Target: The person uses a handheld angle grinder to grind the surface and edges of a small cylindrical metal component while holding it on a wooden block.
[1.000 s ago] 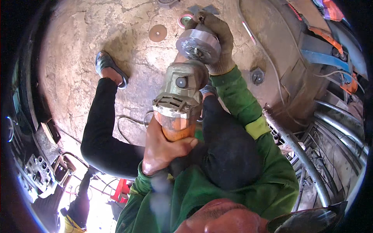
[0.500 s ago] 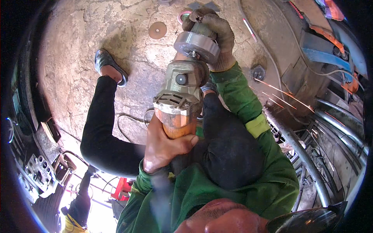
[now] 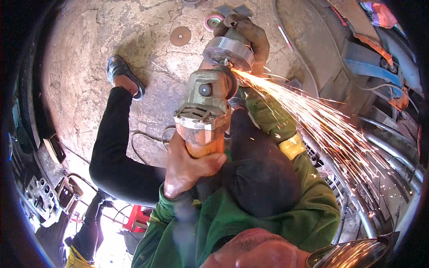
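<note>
The fingers of the bare left hand (image 3: 192, 169) were wrapped around the orange body of an angle grinder (image 3: 206, 100), the thumb lying across its top. The fingers of the gloved right hand (image 3: 258, 47) were curled around the darker, narrower far end of a round metal part (image 3: 229, 50), gripping it, though some of them were hidden behind it. This part sat just beyond the grinder's head, above the floor, its broad silver rim toward the tool. Where the two met, sparks (image 3: 313, 111) burst out and fanned right, across the green sleeve (image 3: 313, 181) and its yellow band (image 3: 292, 147), toward some metal pipes (image 3: 393, 149) at the right.

Both hands were between the person's legs, clad in black trousers (image 3: 111, 143), with a sandal (image 3: 117, 69) on the left foot. Farther out, on the cracked floor (image 3: 76, 85), lay a flat brown disc (image 3: 180, 36) and a pink-and-green ring (image 3: 212, 22), while a blue metal frame (image 3: 373, 71) stood at upper right and a red object (image 3: 136, 219) at lower left
</note>
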{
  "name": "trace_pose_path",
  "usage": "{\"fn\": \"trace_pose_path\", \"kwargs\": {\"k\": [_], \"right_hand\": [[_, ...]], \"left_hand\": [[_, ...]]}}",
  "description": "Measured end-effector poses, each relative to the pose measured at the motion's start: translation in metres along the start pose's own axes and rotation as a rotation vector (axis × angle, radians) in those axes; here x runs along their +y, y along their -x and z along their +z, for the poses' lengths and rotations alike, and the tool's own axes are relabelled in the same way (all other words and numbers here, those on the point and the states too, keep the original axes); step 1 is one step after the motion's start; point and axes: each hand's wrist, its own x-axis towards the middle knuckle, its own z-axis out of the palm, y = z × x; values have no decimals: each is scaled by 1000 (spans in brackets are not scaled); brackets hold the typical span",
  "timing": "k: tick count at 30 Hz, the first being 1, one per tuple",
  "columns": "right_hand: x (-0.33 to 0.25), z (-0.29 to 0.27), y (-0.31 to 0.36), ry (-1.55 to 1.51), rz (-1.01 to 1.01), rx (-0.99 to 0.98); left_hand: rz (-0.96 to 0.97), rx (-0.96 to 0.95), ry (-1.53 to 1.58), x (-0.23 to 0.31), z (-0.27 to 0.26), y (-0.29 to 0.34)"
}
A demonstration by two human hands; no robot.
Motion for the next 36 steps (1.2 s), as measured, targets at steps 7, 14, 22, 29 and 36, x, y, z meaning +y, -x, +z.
{"fn": "trace_pose_path", "kwargs": {"k": [7,14,22,29,36], "right_hand": [[0,7,3,57,-55,56],[5,19,5,144,-133,94],[5,32,6,213,-233,129],[5,23,5,-15,-53,266],[10,7,9,265,-144,228]], "left_hand": [[-2,-76,30,2,8,1],[-23,-117,83,4,7,2],[40,-64,42,2,1,-1],[93,64,4,2,-7,2],[85,-6,-88,9,-6,5]]}}
